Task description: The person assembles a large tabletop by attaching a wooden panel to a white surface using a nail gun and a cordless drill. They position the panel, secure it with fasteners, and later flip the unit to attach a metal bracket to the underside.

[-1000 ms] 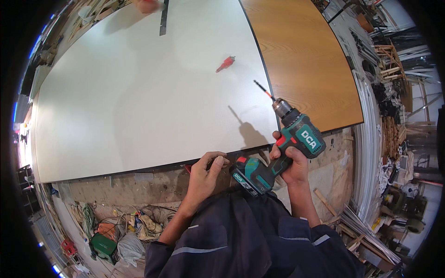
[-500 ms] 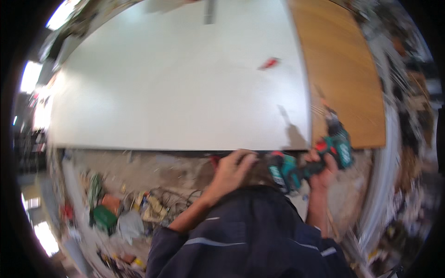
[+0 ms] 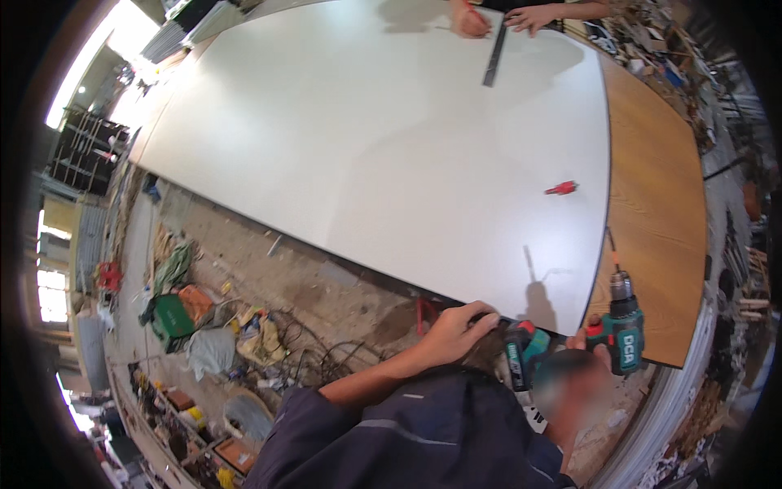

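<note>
Workshop; white panel [image 3: 391,155] lies ahead of the fingers. Right hand [image 3: 582,375], partly blurred, is wrapped round the cordless drill [image 3: 626,338]. Left hand [image 3: 458,332] curls at the panel's near edge, grip can't tell. Beyond right fingers: small red tool [image 3: 562,188]; farther, co-worker's hands [image 3: 533,16] at flat straightedge [image 3: 494,61].

The view has swung, so the white board's [image 3: 391,147] near edge, roughly level before, now slopes down to the right. The cordless drill's [image 3: 627,330] bit, first seen over white, now shows beside the seam, against the wood-grain board [image 3: 658,187]. A co-worker's second hand [image 3: 533,16] has appeared at the ruler [image 3: 494,65].
</note>
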Demonstrator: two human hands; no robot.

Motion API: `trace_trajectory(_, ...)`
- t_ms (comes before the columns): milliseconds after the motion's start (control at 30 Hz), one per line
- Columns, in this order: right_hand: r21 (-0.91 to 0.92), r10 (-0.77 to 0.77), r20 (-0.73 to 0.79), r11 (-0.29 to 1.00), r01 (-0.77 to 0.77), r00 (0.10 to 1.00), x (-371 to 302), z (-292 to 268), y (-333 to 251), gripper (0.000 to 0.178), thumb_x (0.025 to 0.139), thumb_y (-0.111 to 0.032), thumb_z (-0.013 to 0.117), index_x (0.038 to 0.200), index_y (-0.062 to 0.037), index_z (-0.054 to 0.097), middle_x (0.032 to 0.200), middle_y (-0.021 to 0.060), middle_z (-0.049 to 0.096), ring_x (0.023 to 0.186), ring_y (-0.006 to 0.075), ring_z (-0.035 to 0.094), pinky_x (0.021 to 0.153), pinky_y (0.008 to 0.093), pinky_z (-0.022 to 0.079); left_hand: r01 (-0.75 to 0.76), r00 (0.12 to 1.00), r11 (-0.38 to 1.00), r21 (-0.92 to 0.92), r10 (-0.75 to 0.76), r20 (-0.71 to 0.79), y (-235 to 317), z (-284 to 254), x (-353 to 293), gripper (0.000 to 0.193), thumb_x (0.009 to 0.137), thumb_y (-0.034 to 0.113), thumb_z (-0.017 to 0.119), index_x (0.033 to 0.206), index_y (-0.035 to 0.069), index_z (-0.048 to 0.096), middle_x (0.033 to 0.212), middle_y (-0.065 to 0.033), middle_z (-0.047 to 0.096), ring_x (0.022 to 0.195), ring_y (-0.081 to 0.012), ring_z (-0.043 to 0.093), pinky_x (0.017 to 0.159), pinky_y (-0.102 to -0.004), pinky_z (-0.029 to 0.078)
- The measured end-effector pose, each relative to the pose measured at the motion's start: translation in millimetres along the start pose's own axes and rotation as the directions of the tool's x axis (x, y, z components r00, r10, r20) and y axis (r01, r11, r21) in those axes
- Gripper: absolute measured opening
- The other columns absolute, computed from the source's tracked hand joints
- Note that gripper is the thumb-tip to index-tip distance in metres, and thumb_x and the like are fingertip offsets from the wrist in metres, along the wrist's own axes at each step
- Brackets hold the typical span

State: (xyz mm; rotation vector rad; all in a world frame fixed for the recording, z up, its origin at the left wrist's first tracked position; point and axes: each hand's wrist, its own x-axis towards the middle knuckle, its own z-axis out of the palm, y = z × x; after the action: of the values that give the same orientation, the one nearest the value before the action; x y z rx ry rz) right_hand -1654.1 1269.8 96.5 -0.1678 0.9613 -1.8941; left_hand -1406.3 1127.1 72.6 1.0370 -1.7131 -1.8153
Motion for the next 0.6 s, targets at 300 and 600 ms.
trace_trajectory(300, -0.233, -0.048, 0.007, 0.971, 0.048, 0.999, 4, 6, -11, 0.062, 0.083, -0.018, 0.071, 0.137, 0.0001, 0.048, 0.120, 0.0170, 0.062, 0.082, 0.0197, 0.063, 0.076, 0.0346, 0.052, 0.036, 0.998, 0.999, -0.006, -0.036, 0.057, 1, -4, 1, 0.030, 0.106, 0.023, 0.058, 0.116, -0.004, 0.066, 0.099, -0.0111, 0.074, 0.094, -0.0156, 0.069, 0.085, -0.0303, 0.055)
trace_trajectory(600, -0.566, -0.470, 0.167, 0.674, 0.474, 0.867, 40, 21, -14, 0.040, 0.084, -0.007, 0.066, 0.123, -0.0018, 0.061, 0.133, 0.0209, 0.060, 0.086, 0.0182, 0.064, 0.082, 0.0347, 0.053, 0.038, 0.998, 0.999, 0.002, -0.038, 0.048, -6, -5, -6, 0.028, 0.105, 0.020, 0.059, 0.116, -0.005, 0.066, 0.100, -0.0120, 0.075, 0.095, -0.0165, 0.071, 0.086, -0.0306, 0.056)
